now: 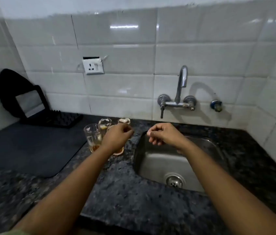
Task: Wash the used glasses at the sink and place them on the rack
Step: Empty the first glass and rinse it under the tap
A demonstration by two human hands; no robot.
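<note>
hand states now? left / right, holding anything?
Left hand: over the glasses; the hand hides the grip, cannot tell if it holds one.
Right hand: fingers curled, holding nothing, above the sink.

Dim, greyish light; bright glare streaks on the far wall tiles (123,27), tap (182,82) throwing a soft shadow rightward, edges bowed, slight blur throughout.
</note>
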